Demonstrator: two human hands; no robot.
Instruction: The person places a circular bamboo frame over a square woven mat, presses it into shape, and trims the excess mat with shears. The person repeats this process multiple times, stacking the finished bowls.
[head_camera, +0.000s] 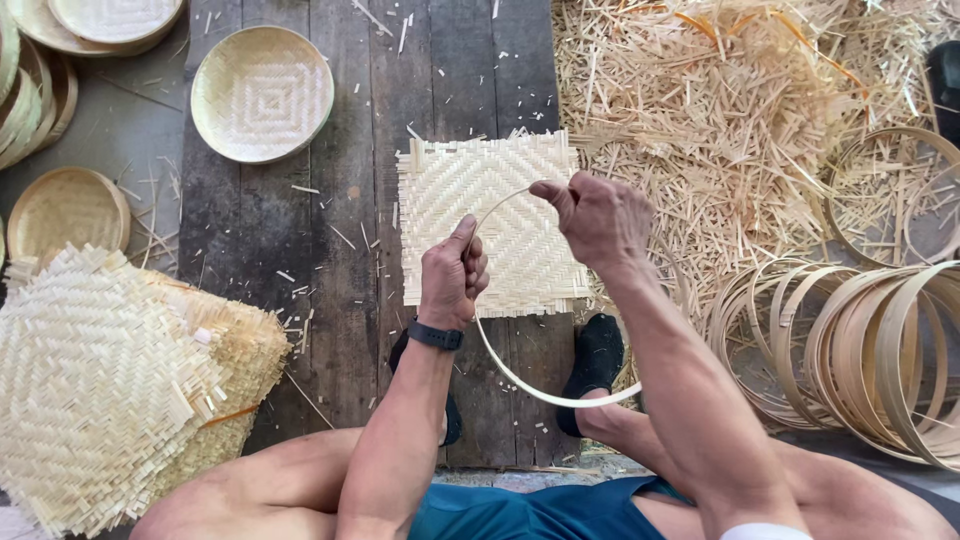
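Head view looks straight down at a person seated on a wooden plank floor (330, 250), both hands raised over a flat square woven mat (490, 225). Left hand (452, 275) has its fingers closed around a thin bamboo hoop (520, 380) at the hoop's left side, thumb pointing up along the strip. Right hand (598, 215) pinches the same hoop near its top, fingers curled shut on it. That hoop hangs in the air just above the mat, its lower arc reaching toward the person's black shoes (598, 360).

As a judgement of progress: the mat is woven but lies flat, with ragged untrimmed edges, and the hoop is not yet seated on it, so shaping and rimming look undone. 1 finished round tray (262, 95) lies on the planks farther off, with more stacked at the upper left (100, 20). A pile of woven mats (110, 390) waits at the left, many spare hoops (860, 350) at the right, and bamboo offcuts (720, 110) cover the floor beyond.
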